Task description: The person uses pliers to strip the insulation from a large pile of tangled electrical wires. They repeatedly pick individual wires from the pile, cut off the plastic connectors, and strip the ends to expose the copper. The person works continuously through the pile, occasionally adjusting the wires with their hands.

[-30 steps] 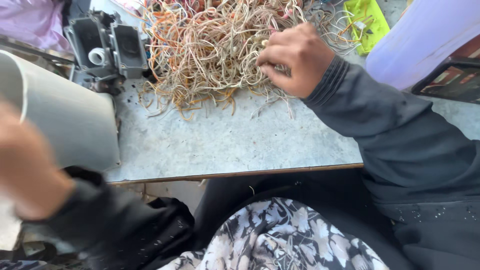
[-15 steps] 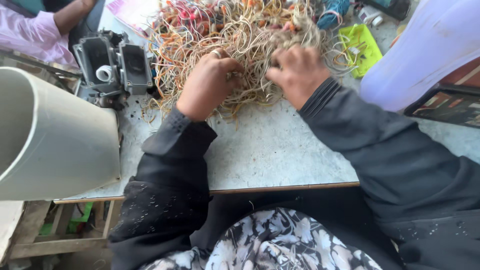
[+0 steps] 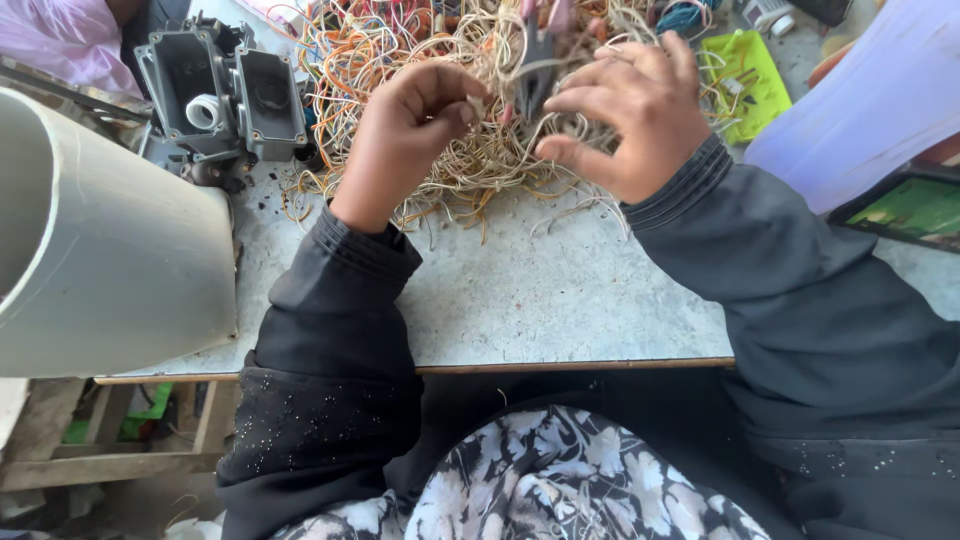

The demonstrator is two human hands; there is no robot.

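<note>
A big tangled heap of thin wires [image 3: 400, 50], beige, orange and white, lies at the far side of the grey tabletop [image 3: 540, 300]. My left hand [image 3: 405, 135] is raised over the heap's near edge, thumb and fingers pinched on a pale wire strand [image 3: 478, 108]. My right hand [image 3: 630, 110] hovers just to the right, fingers curled towards the same strand, thumb pointing left. Dark cutters with pink handles [image 3: 535, 75] stick up from the heap between the two hands, by my right fingertips. Whether that hand grips them is unclear. Both arms are in black sleeves.
A wide grey plastic pipe [image 3: 100, 250] lies over the table's left end. Behind it stands a grey metal housing [image 3: 220, 90]. A green tray [image 3: 745, 75], a pale lilac sheet [image 3: 870, 110] and a dark-framed green panel [image 3: 900, 210] are at the right. A pink sleeve [image 3: 60, 40] shows top left.
My left arm came up from the lower left to the heap. Both hands have since lifted off the wires and drawn together, pinching a strand.
</note>
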